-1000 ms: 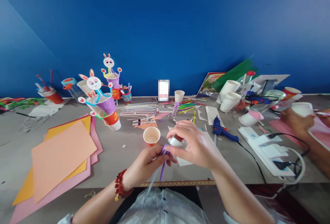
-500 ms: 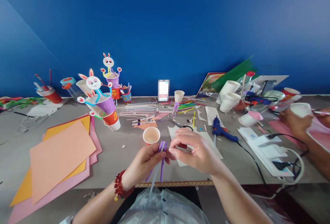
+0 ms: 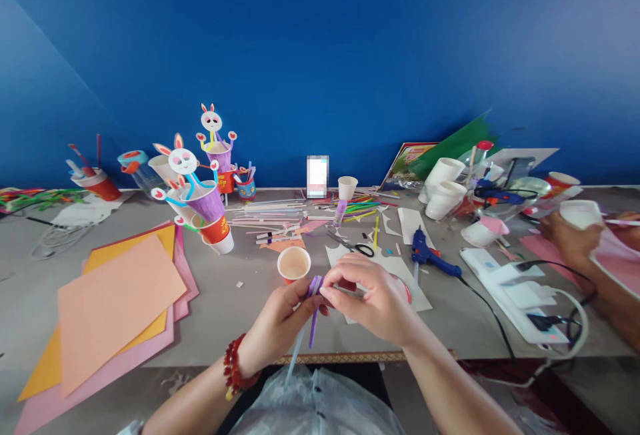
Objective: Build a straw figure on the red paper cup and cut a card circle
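- Two bare hands are meeting low over the counter (image 3: 220, 315), working a bent purple strip (image 3: 313, 329); shaping or adjusting its bend appears to be the step in hand.
- The left hand (image 3: 285, 308) is grasping the strip, its grip pinching between thumb and fingers; the right hand (image 3: 367, 291) is bringing its fingertips together at the bend, though whether they are gripping anything is impossible to tell.
- The next move seems to be calling for a steady left pinch and a light, precise right touch.
- The strip is showing a slim, narrow form, folding over at the top and dangling one purple leg below the fingers.
- A pale, translucent tube (image 3: 295, 355) is slanting beneath the left hand, while a paper cup (image 3: 294, 263) is standing just beyond.
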A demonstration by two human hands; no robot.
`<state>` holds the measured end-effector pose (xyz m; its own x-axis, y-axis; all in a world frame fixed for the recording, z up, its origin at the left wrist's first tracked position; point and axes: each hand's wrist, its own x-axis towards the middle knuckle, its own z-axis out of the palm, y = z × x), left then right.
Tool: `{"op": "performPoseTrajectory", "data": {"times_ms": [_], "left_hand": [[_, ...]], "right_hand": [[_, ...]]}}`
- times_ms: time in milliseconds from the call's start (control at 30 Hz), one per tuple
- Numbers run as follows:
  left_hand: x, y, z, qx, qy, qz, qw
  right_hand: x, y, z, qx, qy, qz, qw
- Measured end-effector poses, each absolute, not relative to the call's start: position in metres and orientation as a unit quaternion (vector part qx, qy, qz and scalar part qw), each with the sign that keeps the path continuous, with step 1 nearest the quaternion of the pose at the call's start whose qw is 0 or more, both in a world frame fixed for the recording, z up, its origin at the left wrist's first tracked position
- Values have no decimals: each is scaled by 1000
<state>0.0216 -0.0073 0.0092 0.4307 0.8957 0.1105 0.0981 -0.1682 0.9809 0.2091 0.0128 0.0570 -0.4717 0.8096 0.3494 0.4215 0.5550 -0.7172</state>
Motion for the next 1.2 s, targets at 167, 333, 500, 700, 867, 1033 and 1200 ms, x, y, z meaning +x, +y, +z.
{"op": "performPoseTrajectory", "data": {"times_ms": [167, 333, 500, 700, 867, 1033, 1200], "left_hand": [[21, -9, 5, 668, 386, 378, 512], [21, -9, 6, 668, 384, 379, 512], [23, -12, 9, 671, 392, 379, 502], [23, -14, 8, 678, 408, 376, 482], [22, -14, 7, 681, 410, 375, 477], [23, -14, 7, 674, 404, 387, 483], [22, -15, 8, 681, 408, 382, 472]], "right_hand": [[207, 9, 60, -385, -817, 252, 348], [206, 7, 62, -387, -818, 245, 348], [204, 5, 62, -408, -819, 219, 340], [201, 2, 61, -425, -822, 164, 343], [199, 1, 59, -430, -823, 135, 345], [199, -1, 59, -436, -821, 114, 351], [198, -1, 58, -441, -820, 94, 352]]}}
